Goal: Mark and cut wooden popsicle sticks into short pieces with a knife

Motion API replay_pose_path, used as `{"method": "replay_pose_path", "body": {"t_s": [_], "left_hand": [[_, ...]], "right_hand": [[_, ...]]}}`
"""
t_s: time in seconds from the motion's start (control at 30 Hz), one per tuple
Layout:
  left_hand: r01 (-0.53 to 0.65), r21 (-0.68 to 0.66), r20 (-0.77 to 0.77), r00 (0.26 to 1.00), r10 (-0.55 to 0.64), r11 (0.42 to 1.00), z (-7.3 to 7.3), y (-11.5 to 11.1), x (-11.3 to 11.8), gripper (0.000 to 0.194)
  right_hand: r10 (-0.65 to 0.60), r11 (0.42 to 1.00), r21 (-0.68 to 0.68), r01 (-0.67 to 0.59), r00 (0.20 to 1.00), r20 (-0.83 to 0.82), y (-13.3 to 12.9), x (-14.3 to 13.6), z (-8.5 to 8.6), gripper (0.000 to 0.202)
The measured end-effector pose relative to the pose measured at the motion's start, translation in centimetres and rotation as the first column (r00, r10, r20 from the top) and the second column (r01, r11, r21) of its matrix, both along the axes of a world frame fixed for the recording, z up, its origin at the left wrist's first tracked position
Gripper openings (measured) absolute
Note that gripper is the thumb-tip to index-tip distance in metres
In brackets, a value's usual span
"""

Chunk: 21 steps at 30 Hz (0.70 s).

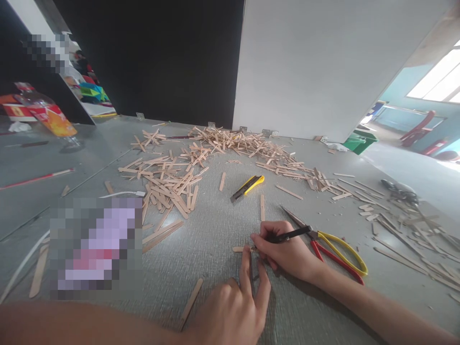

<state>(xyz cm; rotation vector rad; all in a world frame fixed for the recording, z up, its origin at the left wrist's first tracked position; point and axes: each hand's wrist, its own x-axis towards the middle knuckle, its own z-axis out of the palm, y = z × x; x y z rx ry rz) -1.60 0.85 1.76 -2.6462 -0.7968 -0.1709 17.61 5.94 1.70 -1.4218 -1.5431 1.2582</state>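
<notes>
My right hand is closed around a black pen, its lower end hidden behind the fingers. Beneath both hands lies a small wooden craft stick, mostly covered. My left hand has two fingers stretched out and apart, one fingertip pressing on the stick. To the right of my right hand, pliers with one yellow and one red handle lie partly behind the wrist. Farther forward are a yellow-and-black utility knife and a single craft stick.
Piles of craft sticks curve across the table. Split strips lie at right, near a dark tool. A bottle, a red pencil and a white cable are at left. Panels stand behind.
</notes>
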Motion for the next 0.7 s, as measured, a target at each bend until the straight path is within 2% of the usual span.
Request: {"method": "replay_pose_path", "body": {"t_s": [0.7], "left_hand": [[-0.007,-0.015,-0.021,1.000,0.006,1.000,-0.08,0.10,0.07,0.051]], "right_hand": [[0.016,1.000,0.011,-0.016,1.000,0.014,-0.06,-0.02,0.24,0.037]]}}
